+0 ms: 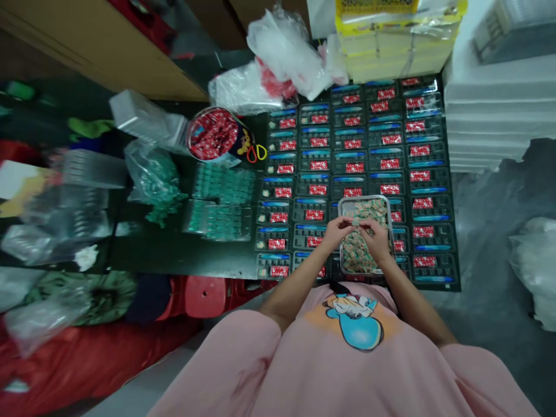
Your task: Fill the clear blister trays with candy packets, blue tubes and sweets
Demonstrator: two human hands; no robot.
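Over a shallow clear tray (341, 255) my left hand (337, 233) and my right hand (375, 238) come together, fingertips pinched. Between them is a small tan-and-green piece (355, 222), too small to make out further. Many similar loose pieces (361, 258) fill the tray below my hands. The tray rests on rows of black compartment trays (309, 227). Most of these hold a blue pen (431, 218) and a red-and-white patterned packet (423, 231). In the leftmost column, small pale pieces (261, 218) also sit in the compartments.
Left of the rows stand a round tub (237, 157) of red packets, scissors (260, 152) with red and yellow handles, bundled green pieces (221, 202) and a plastic bag (152, 174). A yellow crate (399, 52) is behind; white stacked sheets (490, 116) rise at right. A red stool (206, 295) stands front left.
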